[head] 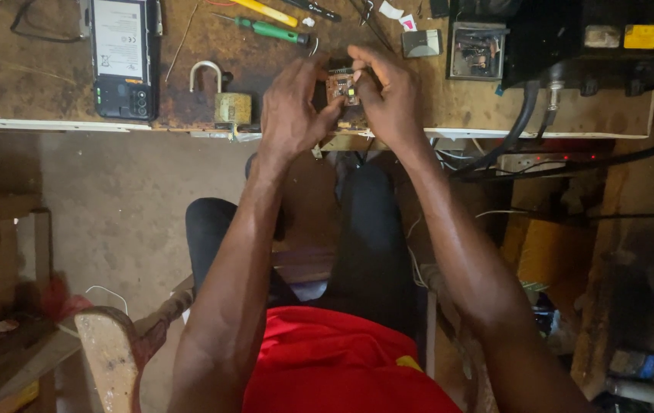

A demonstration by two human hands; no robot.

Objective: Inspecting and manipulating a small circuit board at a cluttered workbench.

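A small reddish-brown circuit board is held between both hands above the near edge of the worn wooden workbench. My left hand grips its left side with thumb and fingers. My right hand pinches its right side from above. Part of the board is hidden by my fingers.
An opened phone with its back off lies at the left, a padlock beside my left hand. A green screwdriver and a yellow tool lie at the back. A small open box and black cables are right.
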